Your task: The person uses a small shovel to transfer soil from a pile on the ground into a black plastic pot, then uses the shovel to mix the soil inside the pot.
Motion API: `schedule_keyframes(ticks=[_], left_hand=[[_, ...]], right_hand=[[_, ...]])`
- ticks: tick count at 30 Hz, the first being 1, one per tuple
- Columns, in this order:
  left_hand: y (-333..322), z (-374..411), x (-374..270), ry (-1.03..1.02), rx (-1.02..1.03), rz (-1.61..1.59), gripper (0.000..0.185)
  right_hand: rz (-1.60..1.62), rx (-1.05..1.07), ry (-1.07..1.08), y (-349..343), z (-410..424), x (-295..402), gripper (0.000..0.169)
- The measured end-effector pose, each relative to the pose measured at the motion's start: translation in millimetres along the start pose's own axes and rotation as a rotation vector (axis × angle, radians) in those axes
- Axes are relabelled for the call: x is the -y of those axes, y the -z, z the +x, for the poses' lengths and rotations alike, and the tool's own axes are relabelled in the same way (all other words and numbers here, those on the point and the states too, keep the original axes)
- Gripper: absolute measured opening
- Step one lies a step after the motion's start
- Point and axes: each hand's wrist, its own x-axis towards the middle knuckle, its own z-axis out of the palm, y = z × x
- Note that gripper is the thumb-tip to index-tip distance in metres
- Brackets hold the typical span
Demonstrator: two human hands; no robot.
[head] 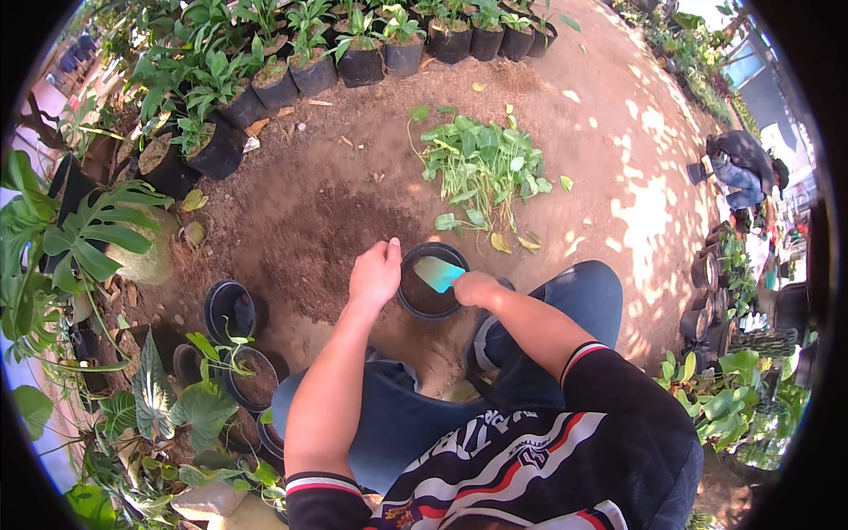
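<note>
A black plastic pot (456,251) stands on the ground in front of me, with dark soil (424,298) inside. My right hand (478,289) grips a hand trowel with a teal end (440,275), its blade over the soil within the rim. At the pot's left side is my left hand (375,270), back upward and thumb pointing away from me; its fingers are hidden beneath it, so whether it grips the pot is unclear. Loose dark soil (318,245) lies spread on the ground beyond my left hand. Leafy green cuttings (487,162) lie in a heap past the pot.
Another black pot (229,310) stands at the left, near a soil-filled pot (254,379) with a vine. Potted plants in black bags (361,65) line the far side. A large-leaved monstera (93,232) reaches in from the left. Another person (742,165) is bent down at the far right.
</note>
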Motion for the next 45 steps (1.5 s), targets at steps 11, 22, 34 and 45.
schedule_keyframes(ticks=[11,22,34,45], left_hand=[[-15,13,15,0.087,0.138,0.137,0.045],[-62,33,88,0.367,0.316,0.389,0.046],[-157,65,153,0.464,0.144,0.185,0.030],[-186,31,121,0.708,0.460,-0.705,0.030]], right_hand=[[-0.062,-0.035,0.120,-35,27,-20,0.036],[0.081,-0.062,0.084,-34,13,-33,0.040],[0.266,-0.102,0.075,-26,-56,-58,0.023],[0.315,-0.028,-0.074,-36,-33,-62,0.015]])
